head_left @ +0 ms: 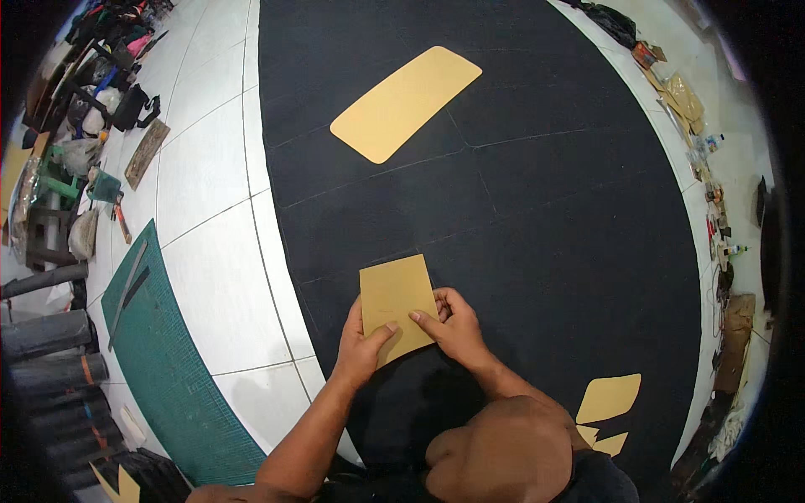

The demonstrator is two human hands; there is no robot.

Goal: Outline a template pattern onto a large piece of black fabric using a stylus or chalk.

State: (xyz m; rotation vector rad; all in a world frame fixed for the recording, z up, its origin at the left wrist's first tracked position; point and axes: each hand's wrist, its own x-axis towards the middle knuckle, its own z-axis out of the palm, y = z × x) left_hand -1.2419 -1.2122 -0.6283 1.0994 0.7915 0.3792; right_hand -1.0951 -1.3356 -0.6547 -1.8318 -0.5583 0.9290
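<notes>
Between my two hands is a tan cardboard piece (396, 289), roughly rectangular, held above black fabric (553, 251) spread on the floor. My left hand (362, 345) grips its left edge, thumb on the face and fingers mostly hidden behind. On the right edge, my right hand (455, 329) pinches it with the thumb in front and curled fingers at the side. A larger tan card template (407, 105) with rounded corners lies farther off on the fabric, where thin pale lines show.
Smaller tan card pieces (610, 397) lie at the near right. On the left, a green cutting mat (172, 369) carries a metal ruler (127, 293). Dark rolls (50, 335) and assorted clutter line the left side; a cardboard strip (736, 339) and small items line the right wall.
</notes>
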